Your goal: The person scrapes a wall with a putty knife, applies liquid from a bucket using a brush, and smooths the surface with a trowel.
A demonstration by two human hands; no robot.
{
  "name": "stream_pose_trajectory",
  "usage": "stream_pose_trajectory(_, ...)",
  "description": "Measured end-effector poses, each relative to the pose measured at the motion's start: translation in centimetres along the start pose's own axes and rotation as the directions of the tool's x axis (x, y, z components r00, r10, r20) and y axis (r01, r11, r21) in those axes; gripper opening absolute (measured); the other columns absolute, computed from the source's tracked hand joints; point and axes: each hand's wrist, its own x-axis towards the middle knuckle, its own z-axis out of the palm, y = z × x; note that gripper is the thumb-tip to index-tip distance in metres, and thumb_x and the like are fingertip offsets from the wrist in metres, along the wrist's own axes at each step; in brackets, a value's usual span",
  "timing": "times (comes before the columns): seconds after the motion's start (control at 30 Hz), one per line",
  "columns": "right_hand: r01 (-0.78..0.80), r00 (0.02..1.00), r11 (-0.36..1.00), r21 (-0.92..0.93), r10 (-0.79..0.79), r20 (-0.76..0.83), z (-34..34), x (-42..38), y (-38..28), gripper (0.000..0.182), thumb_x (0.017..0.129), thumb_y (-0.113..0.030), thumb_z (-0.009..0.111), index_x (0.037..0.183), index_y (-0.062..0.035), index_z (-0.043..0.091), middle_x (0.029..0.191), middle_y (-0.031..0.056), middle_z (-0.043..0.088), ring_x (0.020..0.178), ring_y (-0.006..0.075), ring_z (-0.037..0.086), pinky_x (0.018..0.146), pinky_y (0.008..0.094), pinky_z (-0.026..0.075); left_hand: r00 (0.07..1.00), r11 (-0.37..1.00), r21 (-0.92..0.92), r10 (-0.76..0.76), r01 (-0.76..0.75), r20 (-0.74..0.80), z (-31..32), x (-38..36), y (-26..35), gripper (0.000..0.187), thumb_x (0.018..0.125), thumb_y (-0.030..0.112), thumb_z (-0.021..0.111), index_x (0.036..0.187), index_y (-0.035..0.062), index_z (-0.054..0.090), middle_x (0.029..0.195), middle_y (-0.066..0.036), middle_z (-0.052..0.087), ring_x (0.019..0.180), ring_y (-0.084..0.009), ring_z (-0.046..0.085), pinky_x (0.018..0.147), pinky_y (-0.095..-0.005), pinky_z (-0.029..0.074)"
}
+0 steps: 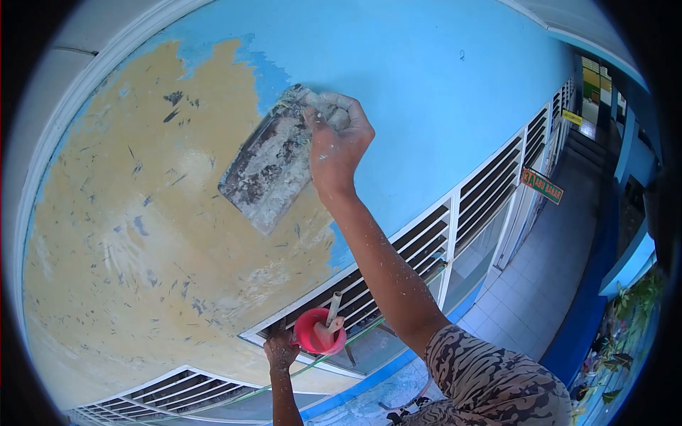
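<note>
You see a sky-blue wall (440, 78) with a sandy-yellow patch (142, 234) left of the grey, white-smeared trowel (270, 167); below it a red cup (320, 332); your sleeve (490, 376) is brown camouflage.

Two hands are in view: a right hand (339, 138) and a left hand (280, 349). There is one wide scraper blade (266, 170), one small red cup (317, 332) with one stick (333, 307) in it, and two hanging signs, one green and red (542, 186), one yellow (572, 117).
</note>
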Motion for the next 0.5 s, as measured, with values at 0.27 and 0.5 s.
stream_pose_trajectory(0.27, -0.008, 1.000, 0.993, -0.117, 0.009, 0.012, -1.6, -0.9, -0.4, 0.014, 0.087, 0.009, 0.068, 0.099, 0.0035, 0.067, 0.083, 0.0025, 0.061, 0.079, 0.0078, 0.055, 0.065, 0.0276, 0.047, 0.999, 0.999, 0.035, -0.035, 0.034, 0.041, -0.2, -0.1, -0.1, 0.017, 0.059, 0.014, 0.075, 0.068, 0.0058, 0.064, 0.138, -0.019, 0.060, 0.104, -0.0360, 0.068, 0.074, -0.0462, 0.058)
stream_pose_trajectory(0.5, 0.000, 0.999, 0.999, 0.048, -0.002, 0.051, -2.8, -1.4, 0.7, 0.017, 0.087, 0.010, 0.070, 0.103, 0.0054, 0.066, 0.088, 0.0051, 0.064, 0.084, 0.0085, 0.057, 0.065, 0.0262, 0.047, 0.997, 0.998, 0.031, -0.053, 0.051, 0.053, 0.2, -0.7, -0.4, 0.025, 0.060, 0.025, 0.081, 0.071, 0.0077, 0.067, 0.139, -0.016, 0.061, 0.116, -0.0348, 0.065, 0.082, -0.0466, 0.058)
